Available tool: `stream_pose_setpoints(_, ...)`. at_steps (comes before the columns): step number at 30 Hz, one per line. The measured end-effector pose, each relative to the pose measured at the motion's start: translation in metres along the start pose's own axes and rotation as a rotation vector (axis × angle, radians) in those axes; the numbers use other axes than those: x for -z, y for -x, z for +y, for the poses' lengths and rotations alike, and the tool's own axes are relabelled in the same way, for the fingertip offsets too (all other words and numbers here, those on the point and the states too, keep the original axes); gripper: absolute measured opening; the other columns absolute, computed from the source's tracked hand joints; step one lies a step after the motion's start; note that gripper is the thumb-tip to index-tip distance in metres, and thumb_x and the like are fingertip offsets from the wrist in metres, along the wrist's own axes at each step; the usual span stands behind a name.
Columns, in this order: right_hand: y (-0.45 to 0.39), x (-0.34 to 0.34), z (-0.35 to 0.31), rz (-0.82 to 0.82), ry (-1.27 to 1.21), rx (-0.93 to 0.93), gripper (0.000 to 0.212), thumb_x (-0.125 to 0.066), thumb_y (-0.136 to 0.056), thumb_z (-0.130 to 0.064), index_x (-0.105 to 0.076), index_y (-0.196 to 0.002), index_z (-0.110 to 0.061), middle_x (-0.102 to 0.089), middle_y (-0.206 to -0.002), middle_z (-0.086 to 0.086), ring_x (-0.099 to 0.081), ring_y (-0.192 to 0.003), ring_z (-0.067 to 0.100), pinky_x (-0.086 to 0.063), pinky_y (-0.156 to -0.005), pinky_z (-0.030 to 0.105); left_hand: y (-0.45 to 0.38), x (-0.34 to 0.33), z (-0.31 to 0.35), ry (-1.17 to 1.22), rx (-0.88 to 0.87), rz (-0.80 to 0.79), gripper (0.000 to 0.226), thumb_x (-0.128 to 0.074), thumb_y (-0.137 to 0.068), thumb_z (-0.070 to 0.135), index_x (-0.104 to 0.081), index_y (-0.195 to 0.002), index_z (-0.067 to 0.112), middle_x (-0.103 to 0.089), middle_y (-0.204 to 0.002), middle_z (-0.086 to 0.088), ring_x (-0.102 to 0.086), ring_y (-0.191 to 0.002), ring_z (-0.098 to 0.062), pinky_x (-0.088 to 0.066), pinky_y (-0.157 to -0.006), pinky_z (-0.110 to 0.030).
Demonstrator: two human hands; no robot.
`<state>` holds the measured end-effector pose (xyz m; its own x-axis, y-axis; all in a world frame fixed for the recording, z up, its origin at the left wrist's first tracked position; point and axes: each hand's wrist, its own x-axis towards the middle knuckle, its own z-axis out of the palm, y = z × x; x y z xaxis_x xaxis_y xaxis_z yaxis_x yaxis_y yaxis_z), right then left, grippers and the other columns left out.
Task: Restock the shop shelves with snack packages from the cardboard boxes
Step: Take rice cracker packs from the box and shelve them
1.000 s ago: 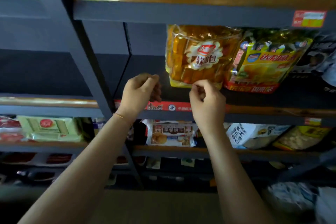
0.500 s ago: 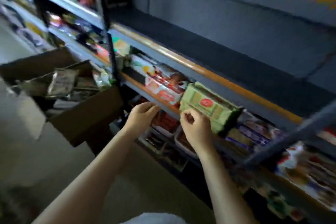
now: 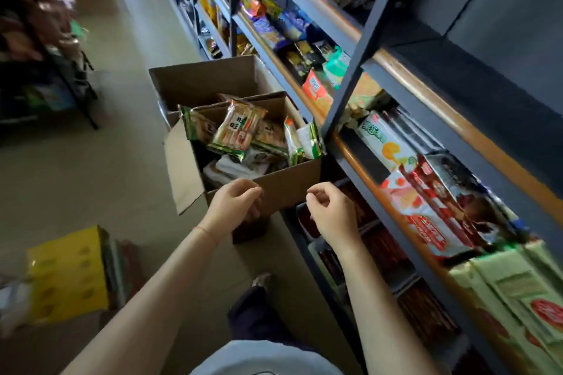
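- Yellow carton (image 3: pixel 68 274) sits on the floor (image 3: pixel 100 173) at far left, well apart from the shelving.
- Front cardboard box (image 3: pixel 286 186), flaps open, stands in the aisle just beside the shelf unit; a second open cardboard box (image 3: pixel 201 82) stands directly behind it.
- Snack packages (image 3: pixel 236 128) lie heaped inside the front box, several with green-edged wrappers, one clear pack on top showing orange sticks.
- Left hand (image 3: pixel 233 204) is held in front of the front box's near wall, below its rim; its grip is loosely curled and holds nothing. Contact with the cardboard cannot be told. A thin red band circles the wrist.
- Right hand (image 3: pixel 330 211) hangs near the box's right corner, apart from it; its grip is loosely curled, holding nothing.
- Shelves (image 3: pixel 396 70) run along the right, dark metal with wood-coloured front edges, stocked with boxed and bagged goods.
- Light green boxes (image 3: pixel 511 298) fill the lower shelf at far right.
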<state>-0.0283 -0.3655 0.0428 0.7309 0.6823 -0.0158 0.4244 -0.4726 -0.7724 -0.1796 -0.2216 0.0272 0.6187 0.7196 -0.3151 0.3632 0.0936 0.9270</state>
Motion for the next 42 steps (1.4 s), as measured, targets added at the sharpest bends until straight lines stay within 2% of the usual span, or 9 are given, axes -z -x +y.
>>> stream_pose_setpoints(8, -0.188, -0.08, -0.031, -0.172, -0.083, -0.075, 0.01, -0.056, -0.096, -0.023, -0.066, -0.098, -0.019, -0.066, -0.088, -0.003, -0.064, -0.084, 0.016, -0.047, -0.07, 0.026, -0.17, 0.078, 0.031, -0.176, 0.114, 0.082, 0.012, -0.059, -0.1, 0.012, -0.068, -0.099, 0.003, -0.069, -0.09, -0.023, -0.063, -0.069, -0.023, -0.054, -0.065, -0.031)
stream_pose_setpoints(12, -0.261, -0.108, -0.051, -0.262, -0.016, -0.061, 0.011, -0.055, -0.097, -0.026, -0.065, -0.099, -0.02, -0.064, -0.093, -0.004, -0.059, -0.089, 0.014, -0.041, -0.073, 0.026, -0.233, 0.108, 0.04, -0.23, 0.095, 0.165, 0.011, -0.062, -0.097, 0.016, -0.071, -0.093, 0.012, -0.07, -0.083, -0.005, -0.063, -0.073, -0.018, -0.051, -0.065, -0.027)
stream_pose_setpoints(18, -0.33, -0.156, -0.066, -0.344, 0.053, -0.153, 0.01, -0.055, -0.095, -0.032, -0.064, -0.095, -0.027, -0.065, -0.095, -0.009, -0.061, -0.093, 0.015, -0.05, -0.077, 0.033, -0.303, 0.157, 0.019, -0.11, 0.155, 0.245, 0.014, -0.065, -0.093, 0.024, -0.072, -0.081, 0.028, -0.071, -0.082, 0.001, -0.068, -0.08, -0.022, -0.058, -0.08, -0.04)
stream_pose_setpoints(24, -0.41, -0.219, -0.093, -0.26, 0.08, -0.238, 0.013, -0.057, -0.096, -0.023, -0.066, -0.104, -0.019, -0.064, -0.099, -0.004, -0.057, -0.088, 0.011, -0.039, -0.061, 0.015, -0.405, 0.212, -0.007, -0.357, 0.073, 0.315, 0.014, -0.062, -0.093, 0.021, -0.072, -0.102, 0.018, -0.061, -0.114, 0.0, -0.053, -0.113, -0.016, -0.039, -0.095, -0.026)
stream_pose_setpoints(29, -0.486, -0.303, -0.109, -0.217, 0.003, -0.381, 0.017, -0.058, -0.094, -0.016, -0.061, -0.11, -0.017, -0.062, -0.101, -0.002, -0.058, -0.091, 0.014, -0.036, -0.059, 0.006, -0.479, 0.26, -0.048, -0.608, 0.082, 0.346, 0.058, -0.067, -0.093, 0.035, -0.05, -0.145, 0.017, -0.033, -0.16, -0.009, -0.022, -0.151, -0.026, -0.017, -0.124, -0.041)
stream_pose_setpoints(33, -0.543, -0.372, -0.105, -0.16, -0.141, -0.672, 0.039, -0.061, -0.093, -0.022, -0.05, -0.13, -0.016, -0.057, -0.119, 0.001, -0.055, -0.099, 0.02, -0.042, -0.071, 0.024, -0.527, 0.285, -0.076, -0.841, 0.069, 0.281, 0.077, -0.063, -0.093, 0.051, -0.032, -0.156, 0.019, -0.019, -0.168, -0.008, -0.004, -0.157, -0.026, 0.007, -0.124, -0.044)
stream_pose_setpoints(36, -0.572, -0.402, -0.088, -0.063, -0.306, -0.981, 0.056, -0.064, -0.089, -0.027, -0.045, -0.139, -0.012, -0.054, -0.132, 0.008, -0.056, -0.115, 0.026, -0.052, -0.092, 0.037, -0.545, 0.294, -0.089, -0.883, 0.051, 0.28, 0.075, -0.064, -0.092, 0.049, -0.037, -0.154, 0.015, -0.027, -0.165, -0.012, -0.012, -0.156, -0.028, -0.004, -0.126, -0.049)
stream_pose_setpoints(38, -0.582, -0.408, -0.075, -0.032, -0.418, -1.145, 0.05, -0.062, -0.093, -0.025, -0.047, -0.138, -0.012, -0.053, -0.132, 0.011, -0.055, -0.117, 0.028, -0.051, -0.1, 0.043, -0.549, 0.294, -0.094, -0.893, 0.008, 0.299, 0.069, -0.067, -0.09, 0.044, -0.046, -0.149, 0.013, -0.038, -0.159, -0.014, -0.023, -0.153, -0.03, -0.012, -0.126, -0.052)
stream_pose_setpoints(42, -0.589, -0.417, -0.052, -0.05, -0.61, -1.316, 0.037, -0.057, -0.098, -0.019, -0.053, -0.134, -0.01, -0.059, -0.126, 0.018, -0.061, -0.102, 0.033, -0.058, -0.069, 0.042, -0.551, 0.29, -0.106, -0.89, -0.023, 0.318, 0.058, -0.065, -0.09, 0.042, -0.057, -0.139, 0.012, -0.051, -0.149, -0.015, -0.036, -0.146, -0.033, -0.02, -0.123, -0.056)
